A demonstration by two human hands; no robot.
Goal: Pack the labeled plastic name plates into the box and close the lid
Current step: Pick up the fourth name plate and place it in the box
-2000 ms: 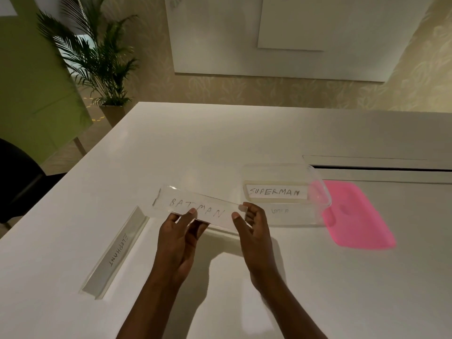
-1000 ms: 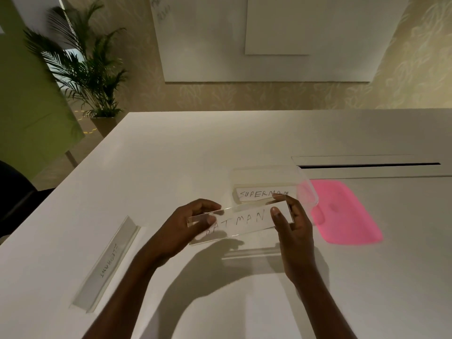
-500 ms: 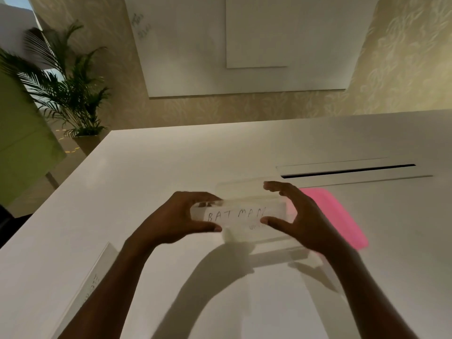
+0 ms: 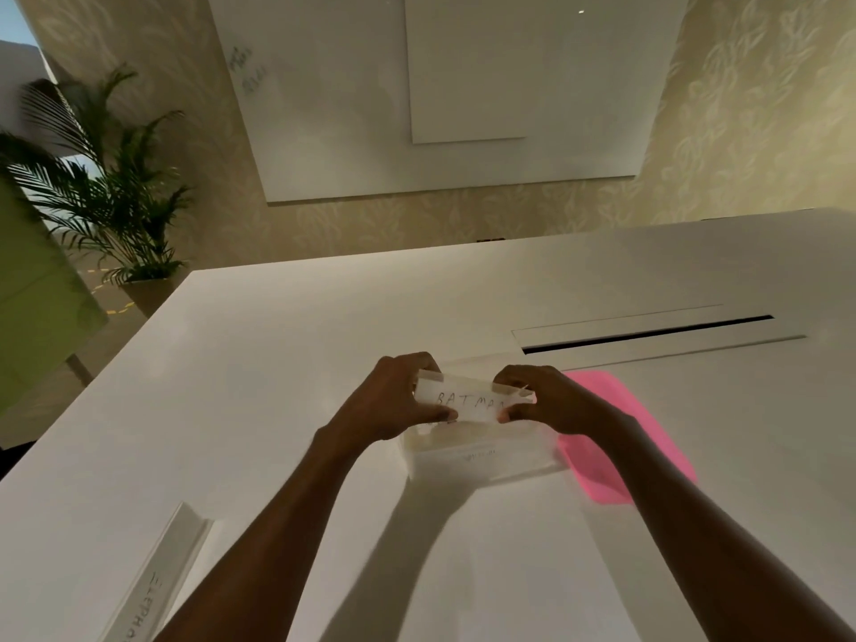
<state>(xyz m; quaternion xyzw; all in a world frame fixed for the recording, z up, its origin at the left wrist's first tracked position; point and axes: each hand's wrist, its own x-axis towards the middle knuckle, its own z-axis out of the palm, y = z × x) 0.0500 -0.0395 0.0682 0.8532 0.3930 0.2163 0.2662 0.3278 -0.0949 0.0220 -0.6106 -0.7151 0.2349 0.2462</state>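
batman plate (image 4: 468, 403) pinched at each end by left hand (image 4: 393, 400) and right hand (image 4: 549, 400), long axis parallel to box (image 4: 481, 451) directly below.

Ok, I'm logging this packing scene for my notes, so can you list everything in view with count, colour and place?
Clear plastic name plate lettered BATMAN: 1, clear with white label, held over the box.
Clear plastic box: 1, transparent, table centre, lid off.
Pink plastic lid: 1, pink, flat on the table right of the box.
Clear plastic name plate lettered ELEPHANT: 1, clear, near left table edge, partly cut off.
White table: 1, white, with a dark cable slot far right.
Potted palm: 1, green, on the floor far left.
White wall boards: 2, white, on the patterned wall.
Left hand: 1, gripping the plate's left end.
Right hand: 1, gripping its right end.
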